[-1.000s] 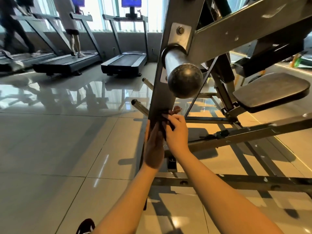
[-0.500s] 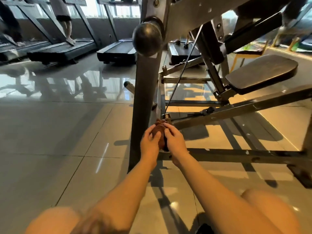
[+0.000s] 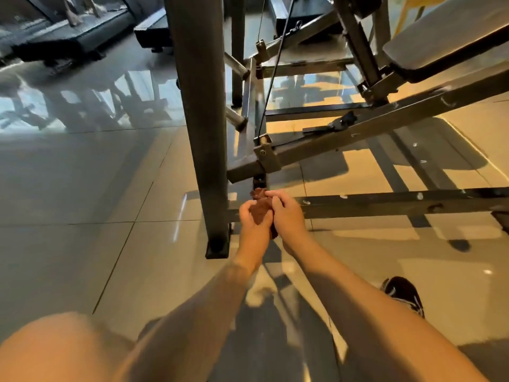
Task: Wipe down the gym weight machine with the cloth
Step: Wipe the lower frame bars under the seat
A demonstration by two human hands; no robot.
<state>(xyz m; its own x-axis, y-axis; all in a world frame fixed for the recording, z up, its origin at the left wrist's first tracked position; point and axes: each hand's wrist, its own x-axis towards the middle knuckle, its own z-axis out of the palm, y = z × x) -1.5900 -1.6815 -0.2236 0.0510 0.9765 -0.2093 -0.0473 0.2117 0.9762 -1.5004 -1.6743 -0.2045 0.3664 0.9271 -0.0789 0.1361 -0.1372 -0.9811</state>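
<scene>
One cloth (image 3: 261, 209): small, reddish-brown, soft, bunched into a wad. It is held between two hands, low down and just right of the foot of the weight machine (image 3: 264, 158), in front of its low crossbar (image 3: 385, 204). Cannot tell if the cloth touches the metal.

Left hand (image 3: 252, 224): fingers curled round the lower part of the wad. Right hand (image 3: 286, 216): fingers bent over and pinching its upper part. Both forearms are bare.

Machine parts:
- One thick square upright post (image 3: 198, 106), dark painted steel with a flat foot on the floor.
- One sloped square bar (image 3: 385, 125), scuffed, with chipped pale spots. The crossbar has the same chips.
- One thin black cable (image 3: 271, 75), running up from a bracket.
- One padded seat (image 3: 440, 42), far right, grey-black with rounded edges.
- Two short chrome round pegs (image 3: 234, 118), just behind the post.

The floor (image 3: 82, 202) is large glossy square tiles that reflect strongly.

Far left are two treadmills (image 3: 68, 37) with black decks, and a person's lower legs are on one of them. On the near side are one bare knee (image 3: 55, 351) at left and one dark shoe (image 3: 405, 296) with pale stripes at right.
</scene>
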